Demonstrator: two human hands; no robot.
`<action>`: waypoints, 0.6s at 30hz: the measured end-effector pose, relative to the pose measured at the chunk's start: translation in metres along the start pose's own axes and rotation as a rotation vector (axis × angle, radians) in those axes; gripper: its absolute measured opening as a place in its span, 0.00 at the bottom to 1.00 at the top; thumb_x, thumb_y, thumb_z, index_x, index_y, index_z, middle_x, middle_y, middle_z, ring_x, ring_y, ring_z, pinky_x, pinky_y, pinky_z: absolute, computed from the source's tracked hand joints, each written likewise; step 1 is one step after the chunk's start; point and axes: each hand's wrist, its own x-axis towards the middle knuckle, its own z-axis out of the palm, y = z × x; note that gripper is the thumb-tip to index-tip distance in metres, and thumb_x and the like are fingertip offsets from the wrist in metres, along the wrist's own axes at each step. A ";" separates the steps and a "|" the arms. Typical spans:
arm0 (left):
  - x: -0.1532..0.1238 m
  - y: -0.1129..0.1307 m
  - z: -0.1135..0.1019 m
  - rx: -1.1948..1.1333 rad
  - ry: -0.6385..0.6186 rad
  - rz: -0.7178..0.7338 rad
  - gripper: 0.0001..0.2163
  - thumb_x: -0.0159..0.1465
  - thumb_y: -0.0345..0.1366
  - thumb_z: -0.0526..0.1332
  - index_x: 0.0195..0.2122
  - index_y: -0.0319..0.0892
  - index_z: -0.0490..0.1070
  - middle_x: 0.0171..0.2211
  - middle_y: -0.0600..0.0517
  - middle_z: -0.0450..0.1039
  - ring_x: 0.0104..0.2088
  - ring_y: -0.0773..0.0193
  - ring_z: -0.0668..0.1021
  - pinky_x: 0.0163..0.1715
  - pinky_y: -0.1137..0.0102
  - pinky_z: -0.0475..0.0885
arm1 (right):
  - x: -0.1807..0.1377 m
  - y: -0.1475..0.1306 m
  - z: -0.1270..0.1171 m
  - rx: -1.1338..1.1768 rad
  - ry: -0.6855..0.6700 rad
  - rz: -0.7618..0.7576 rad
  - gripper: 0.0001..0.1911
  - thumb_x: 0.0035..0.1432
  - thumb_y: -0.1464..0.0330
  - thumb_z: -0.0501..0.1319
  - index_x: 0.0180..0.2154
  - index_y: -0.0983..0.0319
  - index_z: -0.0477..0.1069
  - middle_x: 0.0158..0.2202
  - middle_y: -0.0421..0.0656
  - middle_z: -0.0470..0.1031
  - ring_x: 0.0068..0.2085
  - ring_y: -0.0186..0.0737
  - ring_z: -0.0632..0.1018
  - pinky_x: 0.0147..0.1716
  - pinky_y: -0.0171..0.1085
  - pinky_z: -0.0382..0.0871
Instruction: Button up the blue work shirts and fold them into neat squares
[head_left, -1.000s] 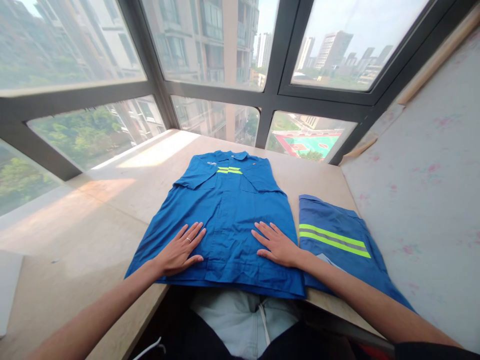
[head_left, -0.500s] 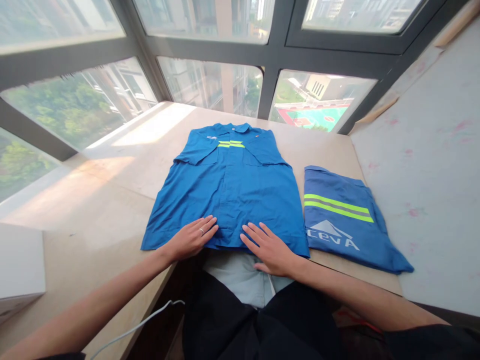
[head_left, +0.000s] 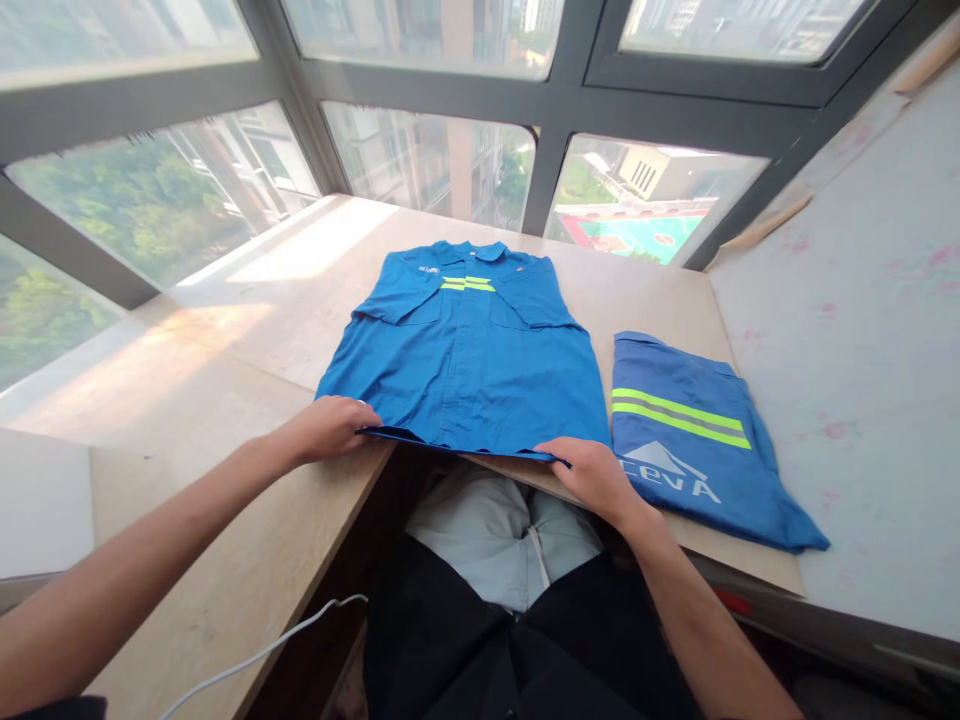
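A blue work shirt [head_left: 472, 360] with yellow reflective stripes near the collar lies flat on the wooden table [head_left: 247, 330], sleeves folded in. My left hand [head_left: 326, 428] pinches its lower left hem corner. My right hand [head_left: 592, 475] grips the lower right hem corner at the table's front edge. Both hands are closed on the fabric, and the hem is slightly lifted between them.
A second, folded blue garment [head_left: 690, 440] with yellow stripes and white lettering lies to the right of the shirt. Large windows [head_left: 427, 160] border the far side. A pale speckled wall [head_left: 862, 350] stands at the right. A white cable [head_left: 262, 650] hangs below the table.
My hands slid down the shirt from lying flat on its front to its bottom hem, then moved apart to the hem corners and closed on them. The camera tilted downward.
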 end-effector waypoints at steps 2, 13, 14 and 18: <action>-0.009 -0.002 -0.014 -0.022 -0.004 -0.023 0.10 0.62 0.38 0.57 0.36 0.48 0.79 0.36 0.52 0.79 0.38 0.60 0.79 0.39 0.71 0.68 | 0.009 0.001 -0.017 -0.067 -0.010 -0.015 0.19 0.61 0.71 0.53 0.47 0.53 0.78 0.46 0.41 0.82 0.46 0.46 0.82 0.44 0.43 0.77; -0.033 0.004 -0.044 0.028 0.076 -0.289 0.08 0.65 0.38 0.52 0.39 0.47 0.69 0.27 0.51 0.74 0.30 0.56 0.77 0.29 0.69 0.65 | 0.032 0.026 -0.090 -0.234 -0.024 -0.149 0.14 0.64 0.69 0.54 0.45 0.56 0.77 0.42 0.43 0.83 0.40 0.46 0.83 0.38 0.40 0.78; -0.034 0.005 -0.049 0.020 0.092 -0.296 0.08 0.65 0.38 0.51 0.39 0.47 0.69 0.28 0.51 0.74 0.30 0.57 0.77 0.29 0.70 0.65 | 0.032 0.025 -0.096 -0.223 0.014 -0.151 0.15 0.64 0.69 0.54 0.45 0.57 0.77 0.43 0.44 0.82 0.42 0.46 0.83 0.39 0.40 0.78; -0.041 0.014 -0.078 -0.088 0.120 -0.280 0.09 0.61 0.38 0.54 0.38 0.45 0.71 0.29 0.52 0.77 0.31 0.58 0.77 0.31 0.72 0.65 | 0.028 0.014 -0.132 -0.170 0.163 -0.177 0.17 0.64 0.71 0.52 0.47 0.57 0.77 0.43 0.43 0.82 0.42 0.44 0.83 0.41 0.39 0.78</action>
